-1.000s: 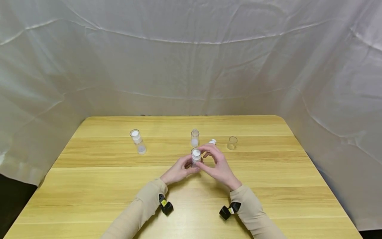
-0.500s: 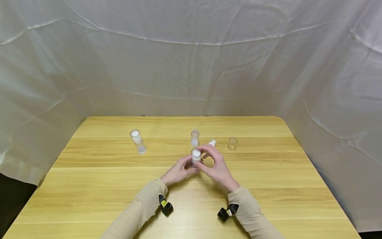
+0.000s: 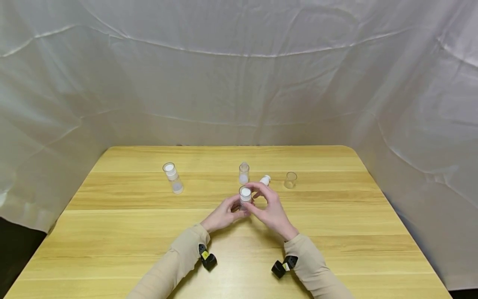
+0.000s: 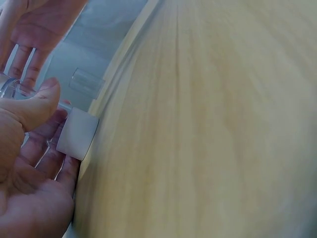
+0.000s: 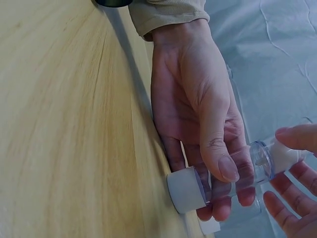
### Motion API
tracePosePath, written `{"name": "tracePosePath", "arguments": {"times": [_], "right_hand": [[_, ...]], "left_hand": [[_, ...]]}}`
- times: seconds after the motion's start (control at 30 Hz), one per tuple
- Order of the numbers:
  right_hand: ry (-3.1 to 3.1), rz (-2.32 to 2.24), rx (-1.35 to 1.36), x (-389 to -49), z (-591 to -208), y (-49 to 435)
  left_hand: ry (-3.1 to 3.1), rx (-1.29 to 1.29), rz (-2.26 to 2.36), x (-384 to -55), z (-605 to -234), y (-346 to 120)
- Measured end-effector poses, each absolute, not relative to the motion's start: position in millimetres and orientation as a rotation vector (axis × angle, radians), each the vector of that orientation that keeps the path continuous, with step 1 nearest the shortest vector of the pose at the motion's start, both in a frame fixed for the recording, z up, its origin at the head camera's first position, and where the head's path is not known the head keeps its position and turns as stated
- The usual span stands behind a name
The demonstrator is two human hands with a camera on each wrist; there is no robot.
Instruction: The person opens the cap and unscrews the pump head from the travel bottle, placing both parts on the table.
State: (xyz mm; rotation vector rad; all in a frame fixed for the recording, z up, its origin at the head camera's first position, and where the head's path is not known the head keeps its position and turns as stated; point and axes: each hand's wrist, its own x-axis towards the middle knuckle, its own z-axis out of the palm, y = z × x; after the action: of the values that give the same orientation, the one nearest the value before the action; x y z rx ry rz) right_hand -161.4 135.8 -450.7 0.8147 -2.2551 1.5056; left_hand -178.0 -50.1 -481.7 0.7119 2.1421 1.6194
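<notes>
A small clear bottle (image 3: 245,194) with a white upper part stands upright between the two hands, near the table's middle. My left hand (image 3: 225,214) grips the clear body from the left. In the right wrist view, the left thumb lies across the clear wall, just above the white base (image 5: 187,190). My right hand (image 3: 271,211) holds the upper part from the right. Its thumb and fingers are around the white piece (image 5: 285,154) inside the clear rim. In the left wrist view, the base (image 4: 78,133) sits by the left fingers, close to the tabletop.
Behind the hands stands another clear bottle (image 3: 244,173). A white pump-like piece (image 3: 265,180) lies beside it, partly hidden by the right hand. Farther right is a clear cap (image 3: 290,180). A similar bottle with a white upper part (image 3: 173,177) stands at the left on the wooden table (image 3: 123,232).
My right wrist has shifted slightly to the left and toward me, showing more of the white piece behind it. The left hand and the bottle have stayed in place.
</notes>
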Motion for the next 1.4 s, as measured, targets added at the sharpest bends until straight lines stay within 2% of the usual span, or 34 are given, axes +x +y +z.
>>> {"name": "tracePosePath", "arguments": {"times": [0.63, 1.03, 1.2, 1.4], "right_hand": [[-2.260, 1.586, 0.730, -157.2, -446.7, 134.2], [-1.901, 1.851, 0.666, -158.9, -429.3, 135.7], [-1.752, 2.128, 0.444, -159.8, -419.9, 145.6], [-1.913, 2.181, 0.132, -170.8, -429.5, 170.6]], "left_hand": [[2.162, 0.737, 1.610, -178.1, -481.9, -49.8], [2.129, 0.752, 1.640, -178.2, -483.2, -48.3], [2.122, 0.770, 1.668, -178.6, -484.4, -47.8], [2.119, 0.767, 1.674, -178.9, -483.6, -47.1]]}}
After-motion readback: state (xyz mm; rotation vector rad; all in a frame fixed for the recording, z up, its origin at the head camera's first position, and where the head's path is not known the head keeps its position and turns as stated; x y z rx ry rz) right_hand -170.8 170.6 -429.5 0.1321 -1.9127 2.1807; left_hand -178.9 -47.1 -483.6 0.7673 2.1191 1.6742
